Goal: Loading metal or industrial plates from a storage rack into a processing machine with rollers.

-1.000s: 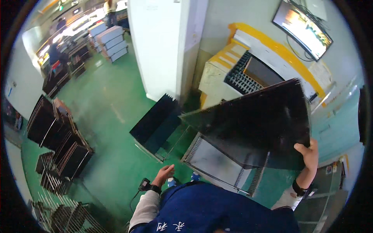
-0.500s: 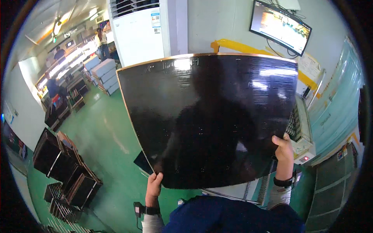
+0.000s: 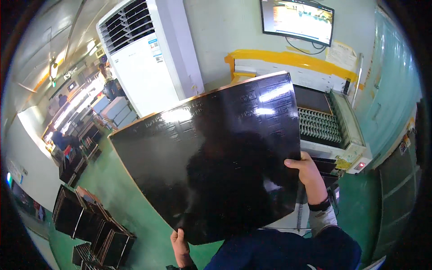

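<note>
Hands hold a large glossy black panel up in front of the person, tilted, its faint circuit pattern catching the light. Left hand is clamped on the panel's bottom edge, thumb on the near face; right hand is clamped on its right edge. Behind the panel stand a roller conveyor machine, a white floor-standing air conditioner and a wall monitor. Racks of dark panels sit on the green floor at the left.
</note>
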